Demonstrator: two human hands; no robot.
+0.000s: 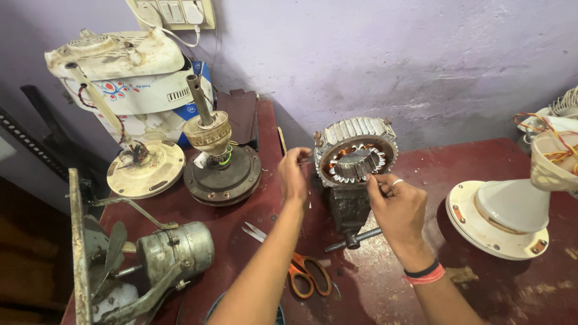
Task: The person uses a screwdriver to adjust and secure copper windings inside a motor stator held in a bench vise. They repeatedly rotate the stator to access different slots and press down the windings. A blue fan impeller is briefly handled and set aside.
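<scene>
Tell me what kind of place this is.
Likely a small fan repair workshop: a motor stator clamped in a bench vise, dismantled fan motors on the worn red table, and orange-handled scissors.

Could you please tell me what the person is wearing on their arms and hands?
Both forearms are bare, with no sleeves in view. The right hand has a pale ring on one finger and a black band and a red band at the wrist. The left hand wears nothing.

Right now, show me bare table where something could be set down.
Free: the red tabletop between the vise and the cream fan base, beside the right hand. A smaller patch lies between the scissors and the dark motor housing. Crowded: the left edge, around the grey fan motor.
</scene>
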